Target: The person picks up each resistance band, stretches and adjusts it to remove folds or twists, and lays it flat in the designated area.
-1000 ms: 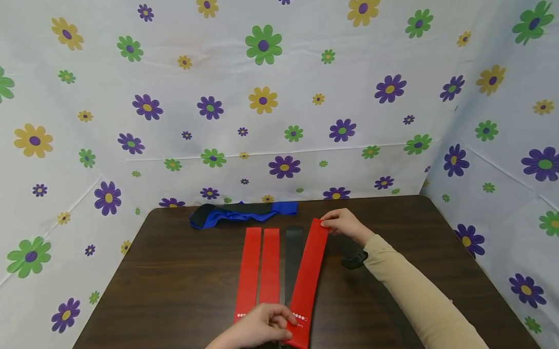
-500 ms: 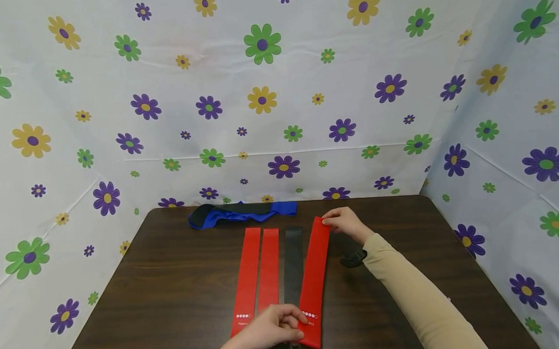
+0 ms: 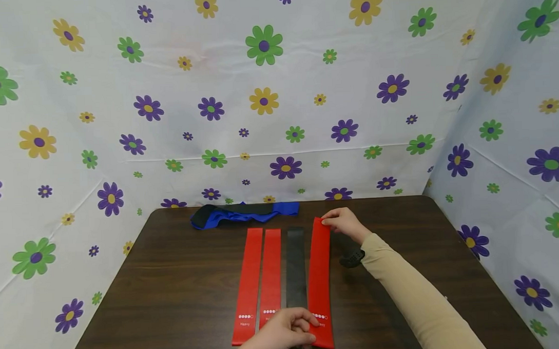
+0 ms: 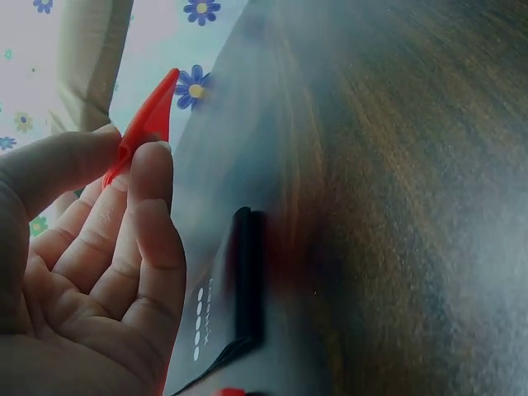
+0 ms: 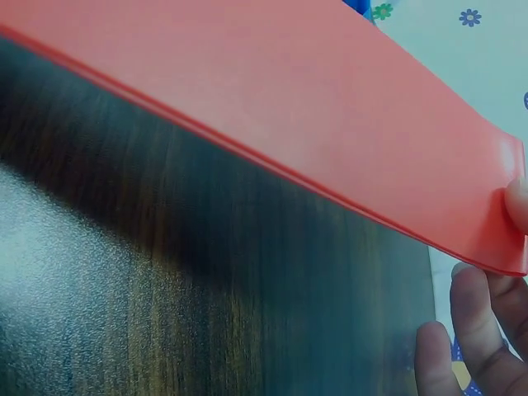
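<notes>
A red resistance band, printed with white dots and lettering at its near end, stretches flat between both hands. My left hand pinches the near end between thumb and index finger; the left wrist view shows that pinched red end above the table. At the far end, my right hand grips the band with the thumb on top, as the right wrist view shows. Left of it lie a black band, partly behind the left hand, and two red bands, side by side.
Along the back of the dark wooden table lies a crumpled blue and black cloth-like piece. A flower-printed white sheet hangs behind and at the sides. A black watch-like band sits at the right wrist.
The near end of the held red band has swung right with my left hand, from slanting over the black band to lying beside it. My right hand stays almost in place.
</notes>
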Available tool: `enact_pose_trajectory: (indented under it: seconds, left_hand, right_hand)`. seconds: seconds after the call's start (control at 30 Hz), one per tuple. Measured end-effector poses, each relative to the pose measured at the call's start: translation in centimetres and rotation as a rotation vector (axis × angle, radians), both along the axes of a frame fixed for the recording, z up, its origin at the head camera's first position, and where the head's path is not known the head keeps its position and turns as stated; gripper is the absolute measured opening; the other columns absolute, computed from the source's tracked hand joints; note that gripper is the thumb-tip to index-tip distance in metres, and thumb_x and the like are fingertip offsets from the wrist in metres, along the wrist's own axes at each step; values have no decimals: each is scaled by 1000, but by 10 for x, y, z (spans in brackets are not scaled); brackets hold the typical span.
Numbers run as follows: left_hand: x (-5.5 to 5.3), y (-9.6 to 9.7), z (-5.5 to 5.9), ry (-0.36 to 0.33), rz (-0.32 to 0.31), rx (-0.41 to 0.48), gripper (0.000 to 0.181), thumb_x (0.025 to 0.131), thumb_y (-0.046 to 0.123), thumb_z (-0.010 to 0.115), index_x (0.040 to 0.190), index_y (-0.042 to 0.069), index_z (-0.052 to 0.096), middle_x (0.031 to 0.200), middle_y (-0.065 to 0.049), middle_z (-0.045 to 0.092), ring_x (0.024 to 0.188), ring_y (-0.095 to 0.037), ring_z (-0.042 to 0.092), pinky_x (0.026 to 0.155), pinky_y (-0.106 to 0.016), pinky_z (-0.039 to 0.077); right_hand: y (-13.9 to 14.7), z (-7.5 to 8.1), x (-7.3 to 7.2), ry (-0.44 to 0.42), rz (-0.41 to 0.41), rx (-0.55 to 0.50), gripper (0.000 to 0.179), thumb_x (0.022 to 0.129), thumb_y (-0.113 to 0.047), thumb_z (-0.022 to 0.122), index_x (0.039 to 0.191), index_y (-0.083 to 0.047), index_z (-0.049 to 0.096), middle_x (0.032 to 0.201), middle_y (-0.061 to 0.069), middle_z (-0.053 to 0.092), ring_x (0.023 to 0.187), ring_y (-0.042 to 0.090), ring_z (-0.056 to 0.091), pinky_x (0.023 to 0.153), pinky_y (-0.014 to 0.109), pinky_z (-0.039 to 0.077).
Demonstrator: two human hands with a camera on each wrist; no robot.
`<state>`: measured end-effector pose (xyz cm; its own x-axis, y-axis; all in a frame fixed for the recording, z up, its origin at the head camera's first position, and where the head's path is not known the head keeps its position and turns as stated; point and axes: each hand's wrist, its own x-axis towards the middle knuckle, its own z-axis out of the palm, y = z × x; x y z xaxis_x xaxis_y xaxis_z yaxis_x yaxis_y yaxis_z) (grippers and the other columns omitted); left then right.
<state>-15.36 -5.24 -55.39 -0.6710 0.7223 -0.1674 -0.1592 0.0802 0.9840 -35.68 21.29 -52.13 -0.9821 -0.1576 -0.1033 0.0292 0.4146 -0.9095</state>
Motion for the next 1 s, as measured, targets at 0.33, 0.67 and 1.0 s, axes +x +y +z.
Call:
enact_pose_trajectory:
  seconds: [0.33,0.67,1.0]
  left_hand:
    - [-2,9,-5,30,38,-29,16,92,11,66,107,8,67,79,-2,68,67,-12,63,68,-24,53]
    - [-6,20,-9,-2,87,-101,13,90,13,69,103,13,68,77,-2,67,61,-12,62,54,-22,49]
    - [-7,27,-12,-6,120,-144,13,89,11,70,101,13,68,75,-1,67,56,-10,60,46,-19,46]
  right_hand:
    - [-6,-1,-3,15,-39,40,25,90,-14,67,107,4,70,94,12,68,77,24,61,74,41,54]
    - [-5,-10,-7,46,-65,69,23,89,-16,67,105,1,72,95,13,69,77,25,61,68,33,52]
    - [-9,-19,-8,17,-115,88,23,90,-16,67,105,0,72,97,13,68,80,25,58,70,34,50]
